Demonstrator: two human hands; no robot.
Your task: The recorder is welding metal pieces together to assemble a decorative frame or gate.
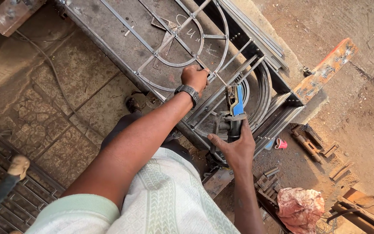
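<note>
While the left hand [194, 78] grips a bar of the metal grille [182, 43], welding tongs meet it.
Right hand [235, 147] closes around the blue-handled electrode holder [234, 108], its thin rod [221, 80] touching the bar.

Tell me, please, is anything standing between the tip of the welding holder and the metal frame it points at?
Nothing visible does: the right hand holds the welding holder with its tip right at the metal frame. The left hand grips a bar beside that spot, not across it.
</note>
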